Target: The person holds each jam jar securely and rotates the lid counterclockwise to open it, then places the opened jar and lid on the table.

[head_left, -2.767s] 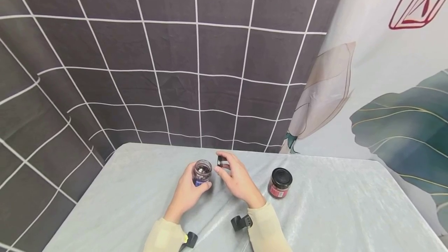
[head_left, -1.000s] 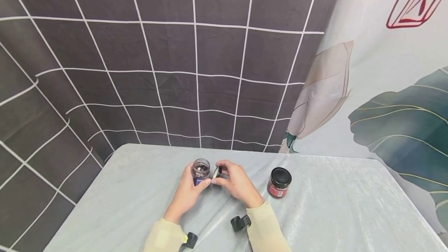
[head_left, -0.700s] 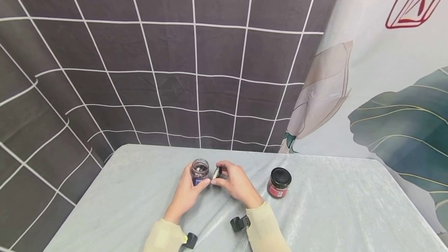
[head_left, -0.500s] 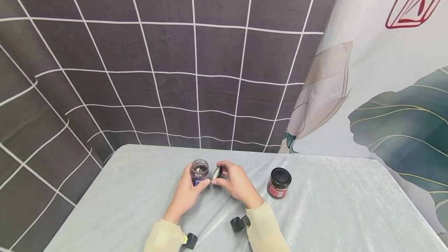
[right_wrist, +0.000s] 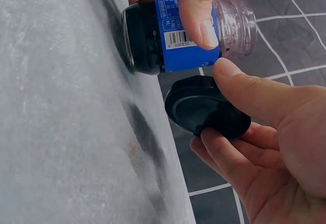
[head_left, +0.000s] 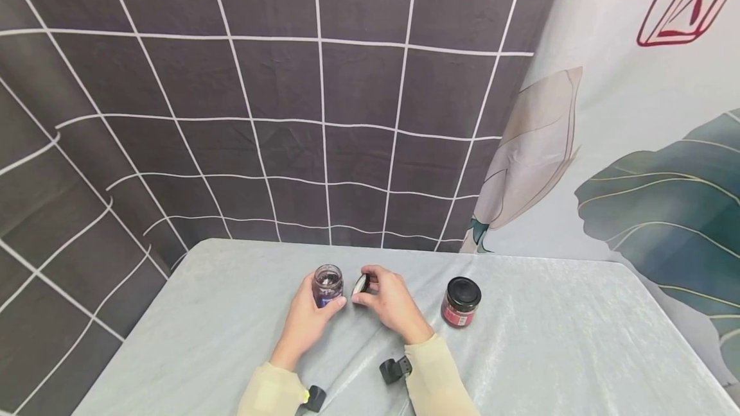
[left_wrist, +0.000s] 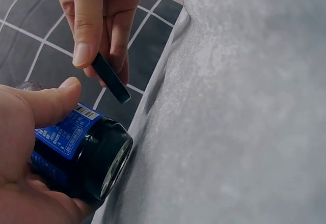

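Observation:
My left hand (head_left: 306, 323) grips an uncapped glass jar (head_left: 327, 282) with a blue label and dark contents. The jar stands upright just above or on the cloth; the left wrist view shows its base close to the surface. Fingers and thumb wrap its sides, and a barcode shows on the label (right_wrist: 191, 40). To its right, my right hand (head_left: 392, 303) pinches a black lid (right_wrist: 204, 107) between thumb and fingers. In the head view the lid is tilted on edge, its pale inner side facing the jar. A small gap separates lid and jar.
A second jar (head_left: 461, 303) with a black lid and red label stands closed to the right of my right hand. Pale grey cloth (head_left: 555, 339) covers the table. A dark gridded curtain (head_left: 277, 114) hangs behind, with a leaf-patterned one (head_left: 543, 210) at right.
Since the earliest frame, the lid has come lower and turned its pale inner side toward the jar. Over the last half second the lid has shifted slightly right, widening the gap.

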Available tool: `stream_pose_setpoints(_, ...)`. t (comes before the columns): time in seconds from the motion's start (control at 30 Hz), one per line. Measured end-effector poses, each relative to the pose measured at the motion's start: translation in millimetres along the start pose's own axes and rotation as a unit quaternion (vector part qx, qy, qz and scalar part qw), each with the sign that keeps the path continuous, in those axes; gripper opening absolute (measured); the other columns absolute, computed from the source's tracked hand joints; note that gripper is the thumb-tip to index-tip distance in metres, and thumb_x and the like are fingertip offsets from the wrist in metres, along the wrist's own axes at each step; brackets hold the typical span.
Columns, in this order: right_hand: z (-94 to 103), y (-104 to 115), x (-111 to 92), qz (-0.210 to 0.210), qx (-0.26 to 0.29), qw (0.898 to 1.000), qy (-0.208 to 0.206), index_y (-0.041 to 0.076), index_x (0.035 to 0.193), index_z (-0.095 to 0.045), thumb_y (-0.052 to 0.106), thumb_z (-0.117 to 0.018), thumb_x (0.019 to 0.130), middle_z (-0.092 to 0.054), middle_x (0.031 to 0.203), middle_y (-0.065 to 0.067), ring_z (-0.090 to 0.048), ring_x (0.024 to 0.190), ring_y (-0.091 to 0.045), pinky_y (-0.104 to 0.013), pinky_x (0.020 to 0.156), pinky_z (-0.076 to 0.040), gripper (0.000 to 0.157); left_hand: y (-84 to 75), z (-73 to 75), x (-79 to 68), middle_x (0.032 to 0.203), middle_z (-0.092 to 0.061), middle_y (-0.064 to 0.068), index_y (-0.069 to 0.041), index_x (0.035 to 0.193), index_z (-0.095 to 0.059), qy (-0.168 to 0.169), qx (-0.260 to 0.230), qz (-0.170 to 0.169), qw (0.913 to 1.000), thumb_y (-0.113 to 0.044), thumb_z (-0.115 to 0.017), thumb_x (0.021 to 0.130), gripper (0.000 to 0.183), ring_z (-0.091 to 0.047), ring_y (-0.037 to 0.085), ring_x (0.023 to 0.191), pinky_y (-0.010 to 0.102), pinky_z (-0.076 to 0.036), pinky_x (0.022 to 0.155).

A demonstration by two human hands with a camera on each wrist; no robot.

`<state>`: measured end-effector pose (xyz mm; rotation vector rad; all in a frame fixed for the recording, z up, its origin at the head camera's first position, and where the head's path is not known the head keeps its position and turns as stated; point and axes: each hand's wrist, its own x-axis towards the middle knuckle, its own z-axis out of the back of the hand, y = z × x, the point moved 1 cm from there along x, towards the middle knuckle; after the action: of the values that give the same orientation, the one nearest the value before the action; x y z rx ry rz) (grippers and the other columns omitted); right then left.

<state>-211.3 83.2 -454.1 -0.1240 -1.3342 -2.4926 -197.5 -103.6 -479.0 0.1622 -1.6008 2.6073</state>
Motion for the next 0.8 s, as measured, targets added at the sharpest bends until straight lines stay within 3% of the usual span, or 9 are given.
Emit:
stream_pose_setpoints(0.43,-0.8,-1.9,1.0,-0.008,-0.017,1.000,-0.011,-0.006,0.122,-0.065,0.013,-0.087,0.078,-0.069,0.118,-0.021,-0.072,0.099,-0.026,-0.036,0.088,-0.056,0.053,0.4,-1.0,-0.5,0.131,-0.058,0.025,0.008,0.139,-0.043,-0.011,0.008,0.003,0.9999,-0.019,-0.080,0.085,0.070,-0.055,0.041,0.124,0.056,-0.040,0.107)
stream_pose_setpoints(0.8,-1.6,-2.6,1.6,-0.024,-0.016,1.000,0.003,-0.006,0.123,-0.065,0.013,-0.087,0.077,-0.070,0.117,-0.019,-0.072,0.100,-0.023,-0.038,0.089,-0.056,0.054,2.1,-0.7,-0.5,0.130,-0.059,0.025,0.007,0.138,-0.044,-0.018,0.007,0.002,0.9998,-0.018,-0.082,0.083,0.071,-0.054,0.041,0.124,0.056,-0.040,0.106)
